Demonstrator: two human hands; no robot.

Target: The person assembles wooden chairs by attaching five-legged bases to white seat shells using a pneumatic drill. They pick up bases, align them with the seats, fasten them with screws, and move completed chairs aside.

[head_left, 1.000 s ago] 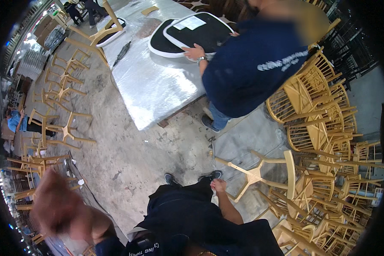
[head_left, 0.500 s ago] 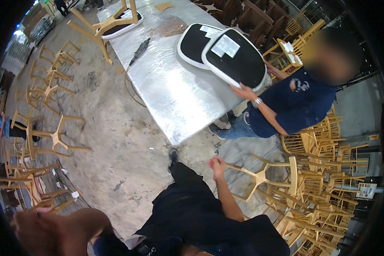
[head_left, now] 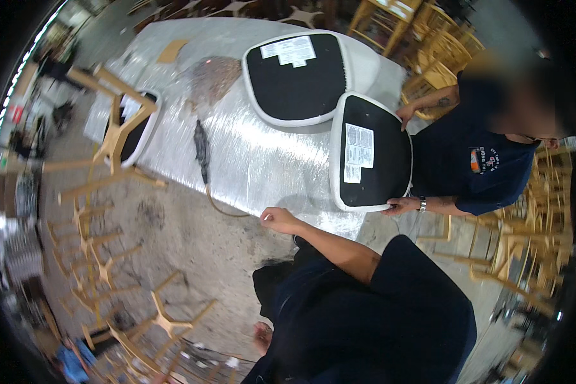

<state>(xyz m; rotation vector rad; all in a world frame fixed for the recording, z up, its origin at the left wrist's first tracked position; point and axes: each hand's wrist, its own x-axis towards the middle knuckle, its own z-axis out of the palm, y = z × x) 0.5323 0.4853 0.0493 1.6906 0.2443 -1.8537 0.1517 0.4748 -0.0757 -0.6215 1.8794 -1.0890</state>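
My right hand [head_left: 278, 219] is a loose fist with nothing seen in it, right at the near edge of the silvery table [head_left: 262, 166]. It is next to the end of a thin cable [head_left: 227, 210] running from a dark power tool [head_left: 201, 148]. My left hand is out of view. Across the table corner, a co-worker in a dark shirt [head_left: 473, 166] holds a black seat cushion with a white rim [head_left: 371, 153] by both ends. A second such cushion [head_left: 297, 77] lies behind it.
A wooden chair frame [head_left: 112, 128] rests on another cushion at the table's left end. A brown cardboard piece [head_left: 171, 50] lies at the far side. Wooden chair frames [head_left: 96, 256] are scattered on the concrete floor at left; stacked chairs [head_left: 525, 256] stand at right.
The view has swung toward the table. My right hand has risen to the table's edge. My left hand has dropped out of sight. The co-worker now grips the nearer cushion with both hands.
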